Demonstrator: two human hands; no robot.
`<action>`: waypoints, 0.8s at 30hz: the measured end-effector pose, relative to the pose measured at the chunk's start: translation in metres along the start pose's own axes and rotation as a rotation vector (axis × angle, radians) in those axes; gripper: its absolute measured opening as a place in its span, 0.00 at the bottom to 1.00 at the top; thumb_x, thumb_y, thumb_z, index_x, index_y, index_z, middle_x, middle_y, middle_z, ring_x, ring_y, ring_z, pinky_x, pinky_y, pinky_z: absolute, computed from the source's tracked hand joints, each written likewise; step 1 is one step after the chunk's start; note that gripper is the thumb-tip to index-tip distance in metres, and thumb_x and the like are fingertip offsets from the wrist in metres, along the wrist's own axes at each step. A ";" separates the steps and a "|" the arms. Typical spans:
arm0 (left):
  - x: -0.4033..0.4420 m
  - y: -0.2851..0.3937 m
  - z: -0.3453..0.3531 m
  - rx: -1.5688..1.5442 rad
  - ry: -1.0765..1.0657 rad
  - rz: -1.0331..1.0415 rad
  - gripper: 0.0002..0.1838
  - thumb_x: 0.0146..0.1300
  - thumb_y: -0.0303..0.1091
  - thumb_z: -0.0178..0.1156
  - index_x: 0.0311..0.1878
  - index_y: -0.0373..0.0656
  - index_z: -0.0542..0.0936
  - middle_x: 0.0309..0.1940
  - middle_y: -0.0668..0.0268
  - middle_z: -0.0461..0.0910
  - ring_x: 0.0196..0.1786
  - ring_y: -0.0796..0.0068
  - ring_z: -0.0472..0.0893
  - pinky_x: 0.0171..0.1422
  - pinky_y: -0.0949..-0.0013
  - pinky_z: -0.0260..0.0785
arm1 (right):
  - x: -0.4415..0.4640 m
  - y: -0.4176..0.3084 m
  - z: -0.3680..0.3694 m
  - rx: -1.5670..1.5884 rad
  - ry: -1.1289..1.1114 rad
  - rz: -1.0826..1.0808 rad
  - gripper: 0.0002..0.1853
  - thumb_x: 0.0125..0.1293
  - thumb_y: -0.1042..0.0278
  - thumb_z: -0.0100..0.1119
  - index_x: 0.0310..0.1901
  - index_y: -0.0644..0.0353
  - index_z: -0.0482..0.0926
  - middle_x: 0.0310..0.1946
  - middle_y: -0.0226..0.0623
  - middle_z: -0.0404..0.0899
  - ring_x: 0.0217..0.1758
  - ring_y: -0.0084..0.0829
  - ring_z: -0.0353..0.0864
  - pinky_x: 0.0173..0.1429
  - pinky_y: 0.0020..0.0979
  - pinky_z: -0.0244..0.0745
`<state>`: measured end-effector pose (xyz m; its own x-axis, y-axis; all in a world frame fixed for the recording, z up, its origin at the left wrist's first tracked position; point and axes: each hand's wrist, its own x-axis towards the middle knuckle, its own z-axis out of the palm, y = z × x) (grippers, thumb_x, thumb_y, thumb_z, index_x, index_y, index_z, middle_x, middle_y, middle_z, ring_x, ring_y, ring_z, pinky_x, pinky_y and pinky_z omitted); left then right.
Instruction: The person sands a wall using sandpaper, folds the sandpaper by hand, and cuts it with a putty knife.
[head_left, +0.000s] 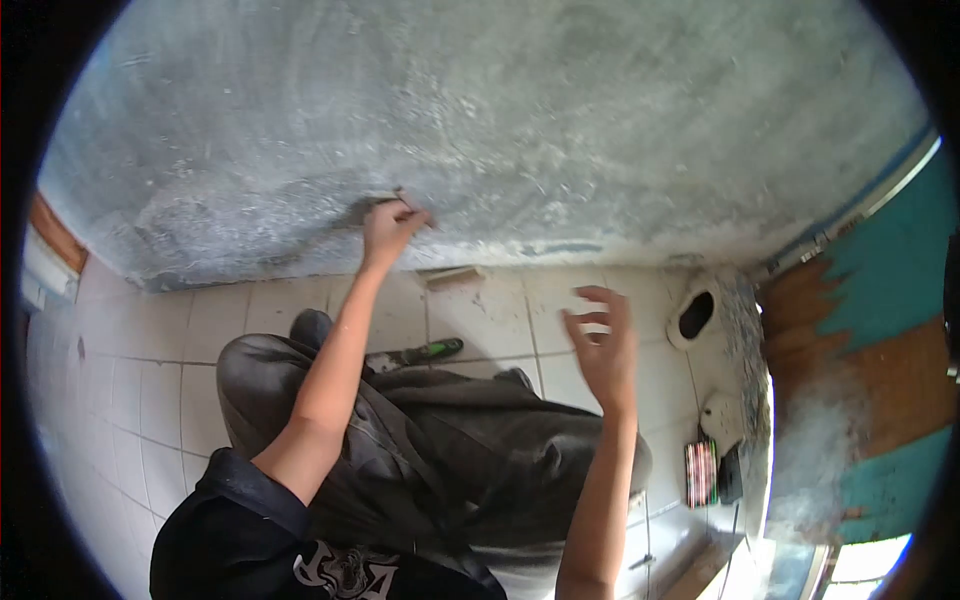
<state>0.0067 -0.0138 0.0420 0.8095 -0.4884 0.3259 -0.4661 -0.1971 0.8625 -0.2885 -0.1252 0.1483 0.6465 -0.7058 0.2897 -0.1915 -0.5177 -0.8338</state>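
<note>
The left arm stretches out past the knees, the left hand [388, 235] at the lower part of the grey wall [560, 130], fingers closed on a small thin piece [402, 193] (too blurred to name) by the wall. The right hand [608, 355] is raised above the tiled floor [485, 310], fingers open and loosely curled.

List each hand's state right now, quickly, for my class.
Left hand: closed on a small thin thing at the wall, too blurred to identify.
Right hand: open, loosely curled, nothing visible in it.
</note>
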 end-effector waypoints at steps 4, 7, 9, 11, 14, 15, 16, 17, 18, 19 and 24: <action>0.005 0.035 -0.014 -0.220 0.128 0.019 0.09 0.52 0.32 0.62 0.29 0.35 0.81 0.25 0.63 0.82 0.27 0.80 0.79 0.32 0.76 0.68 | 0.022 0.029 0.064 -0.149 -0.494 -0.153 0.16 0.52 0.65 0.62 0.43 0.58 0.74 0.43 0.46 0.72 0.40 0.41 0.77 0.43 0.36 0.73; 0.010 0.019 -0.009 -0.192 0.095 0.035 0.06 0.51 0.31 0.62 0.28 0.39 0.83 0.22 0.64 0.81 0.25 0.81 0.77 0.30 0.76 0.67 | 0.005 0.079 0.101 -0.157 -0.502 -0.120 0.17 0.50 0.64 0.64 0.43 0.57 0.76 0.42 0.45 0.73 0.39 0.41 0.78 0.43 0.36 0.74; 0.001 0.012 -0.005 -0.020 -0.010 -0.005 0.05 0.51 0.32 0.62 0.27 0.42 0.83 0.20 0.65 0.80 0.24 0.81 0.76 0.29 0.76 0.65 | -0.001 0.092 0.109 -0.293 -0.542 -0.107 0.17 0.50 0.64 0.65 0.43 0.57 0.76 0.42 0.44 0.73 0.39 0.37 0.78 0.42 0.34 0.74; -0.004 0.010 -0.002 0.071 -0.033 -0.057 0.06 0.51 0.32 0.61 0.27 0.41 0.83 0.20 0.65 0.80 0.24 0.81 0.76 0.28 0.76 0.65 | 0.000 0.092 0.112 -0.387 -0.640 -0.088 0.18 0.48 0.62 0.64 0.42 0.56 0.75 0.38 0.47 0.74 0.42 0.45 0.76 0.46 0.40 0.72; 0.005 0.020 -0.001 -0.127 0.065 0.035 0.06 0.50 0.32 0.61 0.26 0.40 0.83 0.20 0.64 0.80 0.21 0.82 0.75 0.25 0.76 0.63 | 0.011 0.089 0.119 -0.189 -0.661 -0.012 0.18 0.48 0.62 0.63 0.42 0.54 0.75 0.39 0.47 0.74 0.44 0.45 0.76 0.47 0.41 0.71; 0.006 0.011 0.001 -0.175 0.022 0.020 0.06 0.50 0.32 0.61 0.26 0.40 0.83 0.19 0.64 0.80 0.21 0.82 0.75 0.25 0.76 0.63 | 0.013 0.087 0.117 -0.215 -0.655 -0.002 0.17 0.48 0.62 0.63 0.42 0.53 0.76 0.39 0.44 0.74 0.44 0.44 0.76 0.47 0.41 0.71; 0.004 -0.001 0.003 -0.221 -0.017 0.004 0.06 0.50 0.32 0.60 0.26 0.40 0.83 0.19 0.64 0.80 0.20 0.82 0.75 0.25 0.75 0.63 | 0.011 0.091 0.117 -0.202 -0.667 0.002 0.17 0.48 0.62 0.63 0.42 0.53 0.76 0.39 0.44 0.74 0.44 0.44 0.76 0.47 0.41 0.71; -0.004 -0.012 0.007 -0.099 -0.045 -0.009 0.06 0.50 0.31 0.61 0.26 0.40 0.83 0.19 0.64 0.79 0.20 0.82 0.75 0.25 0.75 0.63 | 0.011 0.095 0.115 -0.266 -0.661 0.028 0.17 0.48 0.62 0.63 0.42 0.53 0.76 0.39 0.44 0.75 0.44 0.44 0.76 0.47 0.40 0.71; -0.010 -0.024 0.012 0.023 -0.067 -0.019 0.05 0.50 0.30 0.61 0.27 0.40 0.83 0.18 0.64 0.79 0.20 0.82 0.75 0.25 0.74 0.63 | 0.013 0.099 0.114 -0.331 -0.655 0.046 0.17 0.49 0.61 0.63 0.42 0.53 0.76 0.38 0.43 0.75 0.43 0.43 0.76 0.47 0.40 0.71; -0.009 -0.026 0.018 0.023 -0.004 -0.009 0.05 0.49 0.31 0.62 0.26 0.40 0.83 0.18 0.63 0.79 0.21 0.81 0.75 0.26 0.73 0.64 | 0.013 0.100 0.112 -0.382 -0.642 0.022 0.17 0.49 0.60 0.63 0.41 0.53 0.76 0.37 0.43 0.76 0.43 0.41 0.77 0.47 0.40 0.71; 0.005 0.011 0.000 -0.182 0.104 0.020 0.07 0.50 0.33 0.63 0.26 0.40 0.83 0.20 0.61 0.80 0.22 0.78 0.76 0.28 0.74 0.64 | 0.016 0.096 0.110 -0.330 -0.679 0.068 0.18 0.49 0.58 0.63 0.42 0.52 0.75 0.37 0.42 0.76 0.44 0.39 0.76 0.47 0.39 0.71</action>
<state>0.0053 -0.0189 0.0533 0.8376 -0.3980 0.3742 -0.4184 -0.0268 0.9079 -0.2148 -0.1330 0.0211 0.9174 -0.3443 -0.1994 -0.3897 -0.6766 -0.6247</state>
